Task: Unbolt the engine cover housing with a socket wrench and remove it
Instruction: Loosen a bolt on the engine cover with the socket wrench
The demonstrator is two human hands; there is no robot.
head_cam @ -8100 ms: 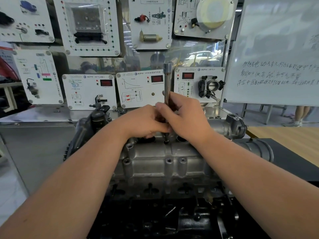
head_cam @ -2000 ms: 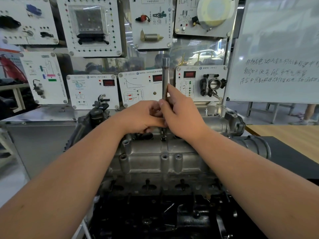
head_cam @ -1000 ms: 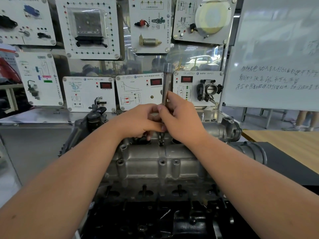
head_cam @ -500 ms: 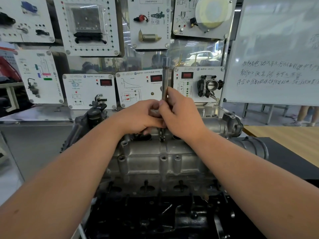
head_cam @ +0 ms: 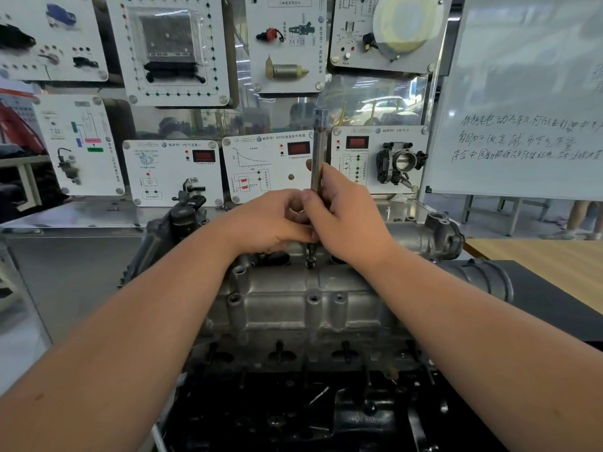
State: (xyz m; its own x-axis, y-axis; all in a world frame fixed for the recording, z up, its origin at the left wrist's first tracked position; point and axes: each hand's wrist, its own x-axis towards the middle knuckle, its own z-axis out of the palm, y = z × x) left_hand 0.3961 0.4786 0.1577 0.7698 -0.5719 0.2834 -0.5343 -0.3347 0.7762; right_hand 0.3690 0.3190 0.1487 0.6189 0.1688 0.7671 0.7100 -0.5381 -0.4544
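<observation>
I have both hands on the upright wrench (head_cam: 317, 151): right hand (head_cam: 346, 220) wrapped round its shaft, left hand (head_cam: 274, 220) pinching lower, at a bolt (head_cam: 309, 263) along the far edge of the cover (head_cam: 293, 298). Unbolting, I judge; next, spin it free.

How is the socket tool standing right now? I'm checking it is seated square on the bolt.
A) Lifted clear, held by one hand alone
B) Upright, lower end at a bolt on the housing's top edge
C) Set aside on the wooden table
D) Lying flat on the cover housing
B: the socket tool stands upright, gripped by the left hand and right hand, its lower end at a bolt on the cover housing.
</observation>
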